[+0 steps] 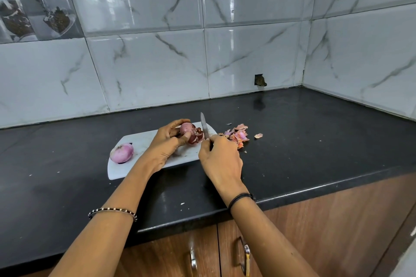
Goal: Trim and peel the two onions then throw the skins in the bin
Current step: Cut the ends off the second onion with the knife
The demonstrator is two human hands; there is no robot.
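Second onion, dark red with dry papery skin partly torn loose on its right side, is held just above the far part of the cutting board, a thin white plastic slab with rounded corners. The left hand is curled round it, fingers over the top and thumb pressed on the near side. The ragged, loosened end is turned to the right, toward the knife. The narrow steel blade is seen close beside that end; contact cannot be confirmed. Its long axis runs from the person toward the wall, tip pointing away. The right hand is clenched on the handle, which is almost wholly hidden by the fingers. The peeled onion, smooth, glossy, pale pink and egg-shaped, is lying on the board's near left corner, long axis roughly left to right. A loose heap of skins, curled pink-orange flakes, is noted on the countertop just right of the board; a few flakes lie apart. The counter is polished black stone, backed by glossy white marble-veined tiles; wood-grain cabinet doors with metal handles are below.
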